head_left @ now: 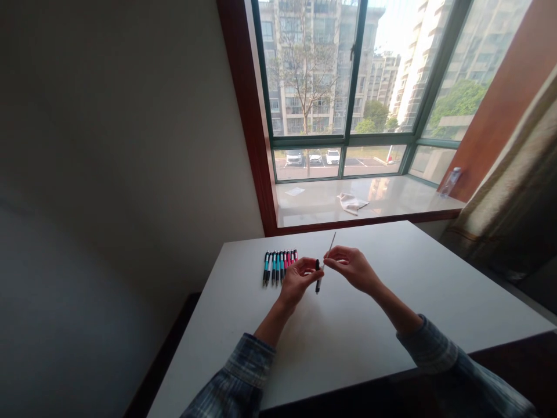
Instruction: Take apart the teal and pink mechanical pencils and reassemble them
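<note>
Over the white table, my left hand [298, 280] is closed around black pen parts, with a dark pen barrel [318, 284] showing below the thumb. My right hand [350, 266] pinches a thin pen refill [333, 240], which sticks up and away between thumb and forefinger. The two hands are close together, fingertips almost meeting. How the refill's lower end sits relative to the barrel is too small to tell. Just left of my left hand, a row of pens [273, 268] in teal, white, and red with black grips lies side by side, partly covered by that hand.
The white table [391, 302] reaches to a window sill [304, 212]. On the sill lie a crumpled white cloth or bag [352, 203] and a flat paper [295, 191], and a clear bottle [451, 182] stands at right. A curtain [500, 180] hangs on the right; a wall is on the left.
</note>
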Demonstrator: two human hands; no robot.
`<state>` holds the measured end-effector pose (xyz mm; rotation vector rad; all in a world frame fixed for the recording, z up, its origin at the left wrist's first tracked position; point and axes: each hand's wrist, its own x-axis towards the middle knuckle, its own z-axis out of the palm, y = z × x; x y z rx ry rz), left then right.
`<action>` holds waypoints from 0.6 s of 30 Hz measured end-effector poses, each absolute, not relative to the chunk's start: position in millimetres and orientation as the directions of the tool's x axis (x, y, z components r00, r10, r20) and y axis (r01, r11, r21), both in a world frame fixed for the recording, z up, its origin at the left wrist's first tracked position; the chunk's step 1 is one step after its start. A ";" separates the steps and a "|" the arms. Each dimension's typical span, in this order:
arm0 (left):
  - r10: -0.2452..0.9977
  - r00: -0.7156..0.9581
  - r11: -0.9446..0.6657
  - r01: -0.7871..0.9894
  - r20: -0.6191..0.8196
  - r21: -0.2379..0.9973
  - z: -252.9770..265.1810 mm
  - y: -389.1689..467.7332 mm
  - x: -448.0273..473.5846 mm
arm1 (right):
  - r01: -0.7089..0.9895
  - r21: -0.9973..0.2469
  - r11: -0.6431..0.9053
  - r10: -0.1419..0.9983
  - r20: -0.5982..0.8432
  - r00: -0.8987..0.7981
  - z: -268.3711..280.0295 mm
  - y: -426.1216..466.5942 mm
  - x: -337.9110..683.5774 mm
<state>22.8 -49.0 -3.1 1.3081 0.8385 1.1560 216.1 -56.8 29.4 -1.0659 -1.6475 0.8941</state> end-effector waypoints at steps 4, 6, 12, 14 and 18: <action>0.949 0.275 -0.115 -0.160 0.157 0.980 -3.6 -48.8 23.1 | 0.239 -0.906 0.349 0.926 0.294 -0.236 24.8 -57.5 213.8; 0.950 0.269 -0.116 -0.168 0.159 0.979 -4.0 -48.3 23.2 | 0.247 -0.908 0.339 0.929 0.282 -0.239 24.8 -57.0 217.5; 0.969 0.177 -0.131 -0.217 0.171 0.967 -3.1 -46.2 24.7 | 0.672 -0.697 0.249 0.925 0.378 0.049 12.2 -51.4 263.9; 0.968 0.157 -0.157 -0.237 0.198 0.959 -2.2 -46.2 25.7 | 0.793 -0.589 0.155 0.948 0.313 0.047 -0.5 -52.4 281.1; 0.961 0.156 -0.174 -0.301 0.229 0.938 -1.6 -47.5 26.6 | 0.837 -0.536 0.112 0.980 0.199 -0.004 -27.5 -62.1 295.0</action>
